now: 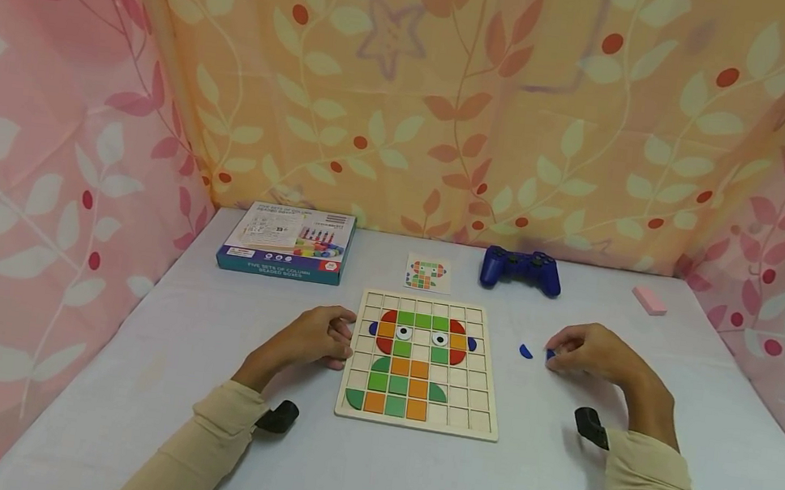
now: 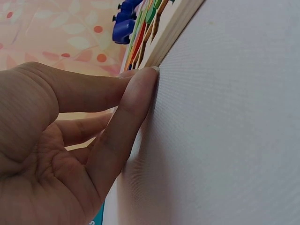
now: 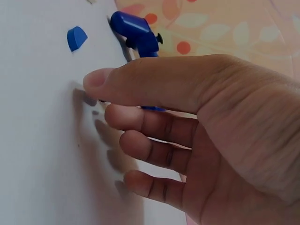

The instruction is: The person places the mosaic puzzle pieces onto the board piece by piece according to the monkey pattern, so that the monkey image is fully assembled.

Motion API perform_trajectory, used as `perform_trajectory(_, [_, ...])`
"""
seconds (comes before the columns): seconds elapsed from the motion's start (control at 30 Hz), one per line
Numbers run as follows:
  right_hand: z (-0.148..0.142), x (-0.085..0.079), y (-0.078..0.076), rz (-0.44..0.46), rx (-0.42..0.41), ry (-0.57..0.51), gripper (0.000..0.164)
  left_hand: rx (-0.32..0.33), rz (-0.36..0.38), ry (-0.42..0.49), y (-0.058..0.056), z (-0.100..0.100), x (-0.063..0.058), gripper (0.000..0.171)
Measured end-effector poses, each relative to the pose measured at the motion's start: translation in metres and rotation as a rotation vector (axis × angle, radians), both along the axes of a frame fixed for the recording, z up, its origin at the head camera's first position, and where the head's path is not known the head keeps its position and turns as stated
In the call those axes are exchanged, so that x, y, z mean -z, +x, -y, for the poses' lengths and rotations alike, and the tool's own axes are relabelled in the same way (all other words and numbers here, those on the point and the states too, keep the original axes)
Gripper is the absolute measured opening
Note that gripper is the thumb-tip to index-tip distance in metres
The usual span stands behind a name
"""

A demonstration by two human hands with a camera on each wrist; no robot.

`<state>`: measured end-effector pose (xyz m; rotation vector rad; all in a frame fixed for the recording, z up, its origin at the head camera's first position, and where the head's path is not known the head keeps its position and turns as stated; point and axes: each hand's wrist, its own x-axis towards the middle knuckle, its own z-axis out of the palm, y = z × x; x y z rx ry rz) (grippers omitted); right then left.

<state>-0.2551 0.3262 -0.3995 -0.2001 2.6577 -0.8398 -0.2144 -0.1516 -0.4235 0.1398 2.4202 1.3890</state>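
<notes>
A square wooden mosaic board (image 1: pixel 471 381) lies flat on the table, its grid partly filled with coloured pieces forming a figure. At its left edge, my left hand (image 1: pixel 315 335) touches the rim with bent fingers and thumb; the left wrist view shows the fingertips (image 2: pixel 149 77) against the board's side. To the right of the board, my right hand (image 1: pixel 592 353) pinches a small blue piece (image 1: pixel 551 354) between thumb and index finger, low over the table. The fingers mostly cover that piece. A loose blue half-round piece (image 1: pixel 526 351) lies between the board and that hand.
Behind the board lies a picture card (image 1: pixel 429 274) with a similar figure. A flat printed box (image 1: pixel 286 242) sits at the back left. A blue game controller (image 1: pixel 521 271) and a pink block (image 1: pixel 649 301) stand at the back right. Patterned curtains (image 1: pixel 555 175) enclose the table.
</notes>
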Motion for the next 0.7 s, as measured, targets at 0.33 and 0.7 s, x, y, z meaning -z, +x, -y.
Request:
perform_trajectory(0.33, [0.033, -0.009, -0.003, -0.113, -0.072, -0.099, 0.034, 0.011, 0.010, 0.008, 0.003, 0.000, -0.004, 0.060])
perform_trajectory(0.7, [0.085, -0.010, -0.002, -0.172, -0.173, -0.164, 0.029, -0.009, 0.028, 0.011, 0.002, -0.001, -0.003, 0.059])
